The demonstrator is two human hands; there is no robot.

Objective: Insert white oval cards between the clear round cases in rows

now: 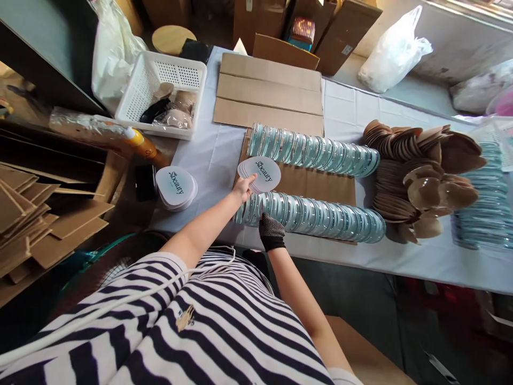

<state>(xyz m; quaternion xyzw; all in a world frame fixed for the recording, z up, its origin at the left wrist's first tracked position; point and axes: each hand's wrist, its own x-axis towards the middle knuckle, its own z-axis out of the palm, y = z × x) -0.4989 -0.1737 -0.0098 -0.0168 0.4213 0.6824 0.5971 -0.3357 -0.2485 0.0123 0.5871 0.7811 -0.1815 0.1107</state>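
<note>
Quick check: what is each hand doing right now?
Left hand: closed on a stack of white printed cards.
Right hand: gloved, resting on the near row of clear cases; grip cannot be told.

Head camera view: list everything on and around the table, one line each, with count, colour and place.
printed cards: one fanned stack, white, held above the near row's left end
second card stack: one, white, left table edge
clear cases: two long rows, see-through, on brown card mid-table
brown pads: one heap, tan, right of the rows
basket: one, white, far left
flat cardboard: several sheets, brown, far middle
plastic bags: two, white, far corners
table: one, white cloth
left hand: bare, holding the cards
right hand: dark glove, on the near row
</note>
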